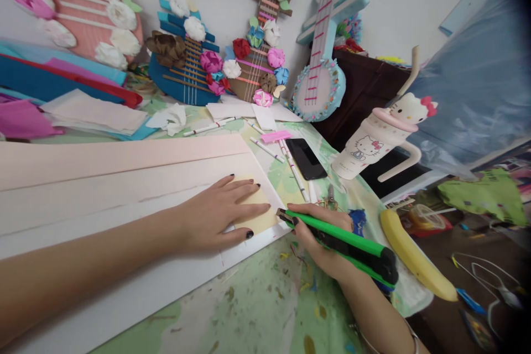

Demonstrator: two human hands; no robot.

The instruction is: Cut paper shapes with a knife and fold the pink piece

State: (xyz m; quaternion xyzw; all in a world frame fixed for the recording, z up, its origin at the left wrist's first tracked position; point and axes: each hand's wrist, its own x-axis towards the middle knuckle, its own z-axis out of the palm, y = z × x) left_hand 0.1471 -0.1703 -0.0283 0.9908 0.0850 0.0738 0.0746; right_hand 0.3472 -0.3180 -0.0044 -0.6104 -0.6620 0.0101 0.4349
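My left hand (219, 213) lies flat with fingers spread on a small pale yellow card (260, 215), which rests on a large white foam board (124, 199). In my right hand (319, 235) is a green and black utility knife (340, 240), fingers wrapped round its body. The knife's tip sits at the board's right edge, just beside the yellow card. Pale pink sheets (103, 155) lie along the board's far side.
A black phone (306, 158), several white pens (290, 163) and a pink strip lie beyond the hands. A cat-shaped cup (373, 141) stands at right, a banana (415, 257) near the table's edge. Paper guitars with flowers (253, 50) lean on the wall. Coloured paper stacks (62, 94) lie at left.
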